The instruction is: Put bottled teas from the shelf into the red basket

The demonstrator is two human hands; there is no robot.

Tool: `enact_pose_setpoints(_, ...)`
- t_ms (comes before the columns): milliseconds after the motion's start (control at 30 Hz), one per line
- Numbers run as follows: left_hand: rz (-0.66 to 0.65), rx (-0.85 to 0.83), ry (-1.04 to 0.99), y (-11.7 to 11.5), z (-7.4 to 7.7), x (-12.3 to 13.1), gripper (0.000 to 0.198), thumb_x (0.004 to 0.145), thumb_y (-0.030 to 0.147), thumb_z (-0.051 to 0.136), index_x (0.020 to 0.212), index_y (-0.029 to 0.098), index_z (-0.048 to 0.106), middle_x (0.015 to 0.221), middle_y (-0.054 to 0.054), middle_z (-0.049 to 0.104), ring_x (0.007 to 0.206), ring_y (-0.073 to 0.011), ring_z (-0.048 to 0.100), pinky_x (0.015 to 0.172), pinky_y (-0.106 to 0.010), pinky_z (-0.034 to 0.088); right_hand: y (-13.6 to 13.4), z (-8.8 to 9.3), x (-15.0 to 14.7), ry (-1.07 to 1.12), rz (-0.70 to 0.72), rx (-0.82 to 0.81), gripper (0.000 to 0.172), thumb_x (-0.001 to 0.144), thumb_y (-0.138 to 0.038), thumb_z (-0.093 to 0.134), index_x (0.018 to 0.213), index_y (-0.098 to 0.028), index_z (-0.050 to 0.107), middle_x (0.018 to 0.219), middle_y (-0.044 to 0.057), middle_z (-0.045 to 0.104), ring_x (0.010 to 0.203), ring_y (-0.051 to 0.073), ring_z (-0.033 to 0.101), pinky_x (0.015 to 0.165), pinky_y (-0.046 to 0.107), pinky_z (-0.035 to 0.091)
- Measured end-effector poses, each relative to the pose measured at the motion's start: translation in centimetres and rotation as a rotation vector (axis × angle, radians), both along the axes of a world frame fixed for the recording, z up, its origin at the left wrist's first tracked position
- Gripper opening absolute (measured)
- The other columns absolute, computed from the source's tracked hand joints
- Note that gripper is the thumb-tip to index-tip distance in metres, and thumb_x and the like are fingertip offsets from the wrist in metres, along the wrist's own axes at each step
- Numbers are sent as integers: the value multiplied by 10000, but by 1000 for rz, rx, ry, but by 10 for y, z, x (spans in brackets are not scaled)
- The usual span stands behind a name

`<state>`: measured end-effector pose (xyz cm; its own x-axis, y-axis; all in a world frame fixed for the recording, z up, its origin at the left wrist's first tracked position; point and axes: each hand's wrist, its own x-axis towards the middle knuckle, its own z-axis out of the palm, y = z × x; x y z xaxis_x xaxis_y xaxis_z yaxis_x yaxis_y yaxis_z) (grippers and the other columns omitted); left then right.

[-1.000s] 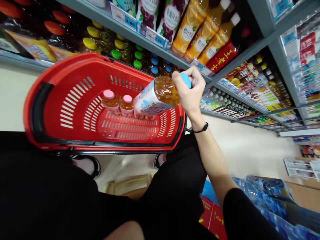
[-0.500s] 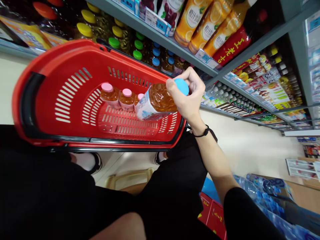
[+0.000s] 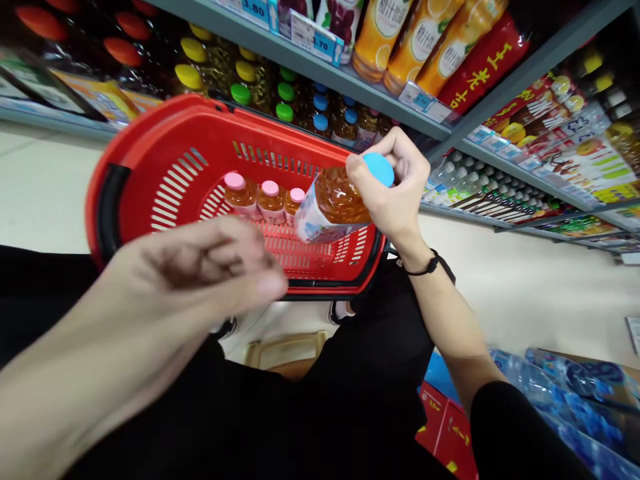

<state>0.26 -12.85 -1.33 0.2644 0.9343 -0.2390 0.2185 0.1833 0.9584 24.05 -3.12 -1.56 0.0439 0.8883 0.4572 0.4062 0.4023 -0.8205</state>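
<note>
Right hand: the right hand [image 3: 395, 190] grasps by its top end a clear plastic bottle of amber liquid [image 3: 337, 207], thumb and fingers bent about its smooth round blue cap [image 3: 379, 169]; a thin black wristband [image 3: 425, 265] circles the wrist.
Held bottle: tilted, cap toward the right, faceted and glossy at the shoulder, with a pale printed wrap below; its lower end is within the red basket's outline, just beside the nearest pink-capped bottle. Whether it touches the basket floor, I cannot tell.
Left hand: the left hand [image 3: 210, 267], blurred, is in front of the basket, fingers loosely curled and thumb extended, with nothing seen in its grasp.
Basket: a red moulded plastic basket [image 3: 150, 143], oblong with rounded ends, its walls and floor pierced by narrow slots; a smooth black handle [image 3: 113, 207] lies along the rim.
Pink-capped bottles: three small amber bottles with ribbed pink caps [image 3: 271, 203] in a row inside the basket.
Shelf: painted grey metal shelf edge [image 3: 370, 93], bearing slim orange juice bottles [image 3: 425, 40].
Below the shelf: rounded yellow caps [image 3: 189, 77] and green caps [image 3: 241, 93] on dark rows.
Floor: pale, glossy floor [image 3: 500, 280].
Lower right: flat-sided red boxes [image 3: 453, 440] near clear, crinkled plastic water bottles [image 3: 555, 393].
</note>
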Motion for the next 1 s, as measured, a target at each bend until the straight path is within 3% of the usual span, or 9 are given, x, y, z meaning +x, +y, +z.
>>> enact_pose_setpoints(67,150,-72,-118,39,14,12,379,668,417,906,852,157,700,675,46,636,549,-58,557,566,-226,530,1,-1,1,6,-16,-12,399,842,-440,773,703,-268,441,614,-53,462,512,125,404,474,308,384)
enact_pose_setpoints(133,178,62,-20,76,22,18,467,590,456,934,822,106,729,714,25,706,612,-76,618,705,-289,606,1,-1,1,-6,-44,-53,375,846,-414,770,715,-266,451,641,-51,482,535,122,463,509,295,463)
enact_pose_setpoints(233,60,241,198,116,21,19,672,637,687,827,890,67,773,694,14,724,675,-141,682,837,-431,629,0,-2,0,-28,-61,-154,322,863,-491,754,790,-269,532,725,-29,577,676,159,624,633,337,596)
enact_pose_setpoints(333,-108,222,346,136,6,16,689,833,741,643,999,85,769,640,23,694,635,-134,647,858,-456,615,1,-4,-3,-26,-55,-193,305,870,-539,742,852,-276,588,776,-8,630,762,196,684,681,385,636)
enact_pose_setpoints(533,-277,389,641,139,-28,5,520,1062,416,361,1372,100,635,677,-13,693,801,-212,711,950,-428,563,7,-11,-9,16,-57,-146,302,833,-425,786,747,-274,540,646,-31,569,602,172,594,584,359,582)
enact_pose_setpoints(633,-344,498,548,132,-36,3,524,997,283,399,1466,106,550,1062,-108,756,1066,-264,715,1018,-428,537,10,-13,-15,33,-33,-152,311,809,-366,798,713,-266,520,594,-57,526,497,133,479,479,305,476)
enact_pose_setpoints(733,-443,474,395,121,-40,10,736,886,349,621,1557,124,422,1472,-163,589,1320,-310,600,1098,-424,493,10,-12,-22,53,-19,-176,304,790,-323,797,705,-256,513,580,-66,522,470,112,422,429,272,362)
enact_pose_setpoints(800,-408,376,289,115,-42,20,880,795,422,768,1557,165,409,1446,-147,614,1251,-310,644,1046,-412,525,8,-10,-27,62,-13,-190,290,787,-304,796,711,-245,522,588,-63,531,484,104,431,436,258,340)
enact_pose_setpoints(1000,-158,248,29,113,-51,33,736,595,441,954,1229,187,680,1122,-82,765,1021,-300,723,959,-446,563,13,-6,-17,309,-17,-225,297,891,-444,685,731,-201,625,590,-47,517,475,82,402,473,242,323)
